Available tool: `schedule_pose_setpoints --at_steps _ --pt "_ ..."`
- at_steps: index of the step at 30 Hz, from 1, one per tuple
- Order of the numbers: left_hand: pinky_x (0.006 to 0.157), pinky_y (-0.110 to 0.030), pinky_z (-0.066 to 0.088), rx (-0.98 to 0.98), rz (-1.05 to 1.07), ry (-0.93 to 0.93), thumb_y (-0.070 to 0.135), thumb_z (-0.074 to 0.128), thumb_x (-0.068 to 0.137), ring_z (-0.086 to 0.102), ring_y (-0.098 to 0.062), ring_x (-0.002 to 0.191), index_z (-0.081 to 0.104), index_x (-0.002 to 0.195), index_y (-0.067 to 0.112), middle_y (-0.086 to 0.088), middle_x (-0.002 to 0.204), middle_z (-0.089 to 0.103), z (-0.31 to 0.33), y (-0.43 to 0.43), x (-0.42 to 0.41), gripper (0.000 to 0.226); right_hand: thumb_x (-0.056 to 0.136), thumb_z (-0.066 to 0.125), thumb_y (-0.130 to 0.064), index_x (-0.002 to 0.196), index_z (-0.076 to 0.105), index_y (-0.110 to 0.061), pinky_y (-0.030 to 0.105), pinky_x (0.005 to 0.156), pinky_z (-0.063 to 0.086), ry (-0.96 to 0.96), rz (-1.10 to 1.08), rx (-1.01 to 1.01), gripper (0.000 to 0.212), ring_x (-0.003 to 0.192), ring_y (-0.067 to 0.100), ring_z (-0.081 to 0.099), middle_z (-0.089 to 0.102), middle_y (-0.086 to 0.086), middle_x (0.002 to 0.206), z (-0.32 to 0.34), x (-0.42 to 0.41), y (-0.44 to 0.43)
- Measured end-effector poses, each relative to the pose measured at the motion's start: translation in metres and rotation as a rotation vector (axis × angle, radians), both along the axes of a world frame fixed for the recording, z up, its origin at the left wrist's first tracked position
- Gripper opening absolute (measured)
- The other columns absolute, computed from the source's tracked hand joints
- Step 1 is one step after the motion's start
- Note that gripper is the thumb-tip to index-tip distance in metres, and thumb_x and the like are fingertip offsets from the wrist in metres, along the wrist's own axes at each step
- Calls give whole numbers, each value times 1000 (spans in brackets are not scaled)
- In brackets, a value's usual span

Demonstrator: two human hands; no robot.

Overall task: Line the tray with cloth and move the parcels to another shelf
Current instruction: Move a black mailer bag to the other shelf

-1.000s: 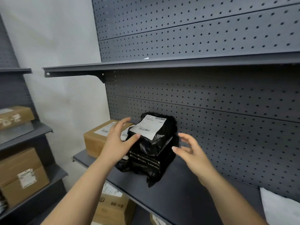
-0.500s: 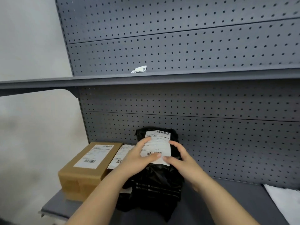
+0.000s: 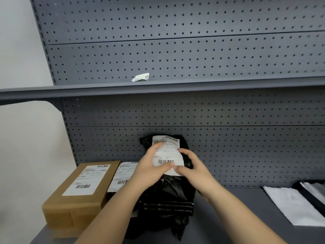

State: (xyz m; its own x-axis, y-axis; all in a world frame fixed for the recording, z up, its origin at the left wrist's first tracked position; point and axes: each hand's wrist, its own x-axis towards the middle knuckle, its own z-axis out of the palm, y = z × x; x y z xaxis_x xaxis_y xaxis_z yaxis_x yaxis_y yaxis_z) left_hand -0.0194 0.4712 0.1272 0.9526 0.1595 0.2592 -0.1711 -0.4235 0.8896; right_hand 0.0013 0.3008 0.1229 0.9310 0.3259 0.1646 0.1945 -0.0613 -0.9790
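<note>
A black parcel (image 3: 168,196), a crinkled plastic bag with a white shipping label (image 3: 167,155) on its upper face, stands on the grey lower shelf (image 3: 228,217), its back close against the perforated back panel (image 3: 237,155). Both hands clasp it near the top. The left hand (image 3: 149,171) curls round the parcel's upper left edge with the thumb across the label. The right hand (image 3: 195,171) curls round the upper right edge. The two thumb tips nearly meet at the label's lower edge. Just left of the black parcel lies a flat parcel (image 3: 121,175) with a white label, partly hidden by the left forearm. Left of that, a brown cardboard box (image 3: 79,194) sits near the shelf's left end, its near corner close to the front edge. Beyond the box is a pale wall (image 3: 26,138). To the right of the black parcel a stretch of bare shelf surface runs to a white folded sheet (image 3: 295,206), cloth or bag, I cannot tell which, cut off by the frame's right edge. Above the black parcel there is open air up to the front lip of the upper shelf (image 3: 158,88), which spans the whole width. On that upper shelf, above and slightly left of the parcel, lies a small crumpled paper scrap (image 3: 140,77) against the back panel.
</note>
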Motion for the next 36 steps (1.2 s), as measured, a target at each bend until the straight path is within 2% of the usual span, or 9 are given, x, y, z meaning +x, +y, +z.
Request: schedule_pose_setpoints --at_steps 8,12,14,18,20,24,28,32,36 --pt "82 -13 38 33 -90 -55 33 76 77 47 1 115 42 134 49 25 128 48 17 -35 4 68 88 65 -11 128 54 -44 3 70 47 -53 -79 24 53 104 -15 53 49 -27 127 11 -10 -35" --pt "87 -16 40 16 -147 -69 31 76 76 48 -1 118 44 131 50 23 130 49 16 -70 4 67 88 65 -8 129 56 -38 3 66 47 -52 -133 24 52 85 -20 60 51 -18 131 11 -18 -70" --pt "85 -14 38 16 -175 -76 31 77 75 47 -1 119 44 131 50 24 131 48 16 -92 4 67 87 66 -9 128 57 -38 1 67 46 -67 -169 6 52 87 -25 57 50 -18 132 11 -24 -92" --pt "76 -7 36 10 -246 -79 30 76 77 46 9 109 43 135 46 26 128 46 16 -150 -4 69 84 69 -13 124 59 -41 12 94 42 -102 -254 -38 50 120 -11 47 51 -23 135 8 -35 -149" --pt "73 -4 37 -2 -280 -85 28 75 77 45 18 104 44 135 44 28 124 47 14 -181 -8 68 83 70 -14 123 60 -42 22 103 42 -97 -296 -57 50 123 -5 47 52 -24 135 6 -44 -179" --pt "74 0 37 -24 -348 -81 24 75 78 46 14 107 46 135 40 26 128 48 7 -260 -18 66 83 69 -10 124 59 -38 23 98 48 -93 -364 -61 51 112 -3 57 52 -22 133 2 -68 -256" --pt "71 6 34 -49 -425 -73 20 75 79 44 23 100 48 132 38 25 125 50 2 -351 -33 63 83 69 -11 123 59 -40 13 82 50 -74 -427 -64 50 91 -9 61 53 -20 133 -1 -93 -344" --pt "79 -3 34 -47 -475 -76 26 75 78 43 5 117 47 131 40 25 131 48 -2 -444 -46 61 84 69 -14 124 58 -40 7 78 43 -84 -486 -112 49 105 -18 48 52 -22 131 3 -118 -436" --pt "85 -9 31 -61 -509 -109 25 75 79 41 4 118 47 132 36 24 131 47 -1 -533 -58 61 84 69 -18 124 57 -43 11 81 42 -94 -522 -151 49 107 -16 48 51 -26 130 7 -138 -522"
